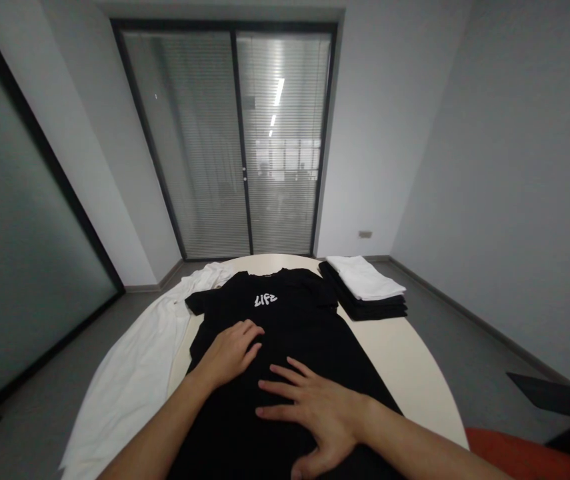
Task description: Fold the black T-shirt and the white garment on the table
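A black T-shirt [289, 320] with white lettering lies spread flat on a round cream table [415, 360], collar away from me. My left hand [229, 350] rests palm down on its left middle, fingers together and stretched out. My right hand [315, 407] lies flat on the shirt nearer to me, fingers spread and pointing left. Neither hand holds anything.
A white garment [135, 373] drapes over the table's left side. A folded pile of black clothes with a white one on top [365, 287] sits at the far right of the table. An orange chair [529, 457] is at my lower right. Glass doors with blinds [235, 147] stand ahead.
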Tool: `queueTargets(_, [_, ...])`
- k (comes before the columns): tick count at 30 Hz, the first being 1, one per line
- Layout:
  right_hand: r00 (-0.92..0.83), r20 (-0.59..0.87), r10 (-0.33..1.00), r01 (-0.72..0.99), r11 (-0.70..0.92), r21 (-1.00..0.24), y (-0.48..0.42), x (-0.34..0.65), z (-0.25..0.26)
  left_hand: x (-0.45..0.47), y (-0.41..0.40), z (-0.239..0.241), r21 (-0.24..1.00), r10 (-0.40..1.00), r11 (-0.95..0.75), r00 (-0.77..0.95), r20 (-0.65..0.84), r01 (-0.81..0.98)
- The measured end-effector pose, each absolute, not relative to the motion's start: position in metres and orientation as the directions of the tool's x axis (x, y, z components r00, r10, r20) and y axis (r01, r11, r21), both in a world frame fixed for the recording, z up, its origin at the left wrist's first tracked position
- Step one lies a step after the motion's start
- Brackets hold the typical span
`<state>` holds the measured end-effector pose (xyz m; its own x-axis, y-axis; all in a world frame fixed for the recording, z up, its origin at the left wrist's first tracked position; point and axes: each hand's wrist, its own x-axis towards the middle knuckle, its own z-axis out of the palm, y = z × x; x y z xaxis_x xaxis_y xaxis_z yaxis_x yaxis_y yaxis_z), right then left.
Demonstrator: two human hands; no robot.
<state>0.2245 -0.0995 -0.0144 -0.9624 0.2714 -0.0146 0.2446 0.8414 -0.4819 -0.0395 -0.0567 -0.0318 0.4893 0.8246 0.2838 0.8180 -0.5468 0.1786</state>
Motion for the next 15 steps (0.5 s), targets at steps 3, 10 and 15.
queueTargets(3, [-0.962,-0.016,0.272,0.247,0.846,-0.473,-0.102,0.224,-0.015,-0.033,-0.060,-0.043,0.162,0.777,-0.624,0.587,0.227,0.764])
queueTargets(10, [-0.962,0.013,0.274,0.240,0.861,-0.449,-0.114,0.223,-0.015,-0.039,-0.070,-0.058,0.125,0.813,-0.563,0.520,0.263,0.817])
queueTargets(15, [-0.980,0.024,0.198,0.176,0.915,-0.364,-0.126,0.218,-0.027,-0.052,-0.097,-0.065,0.187,0.881,-0.450,0.400,0.253,0.873])
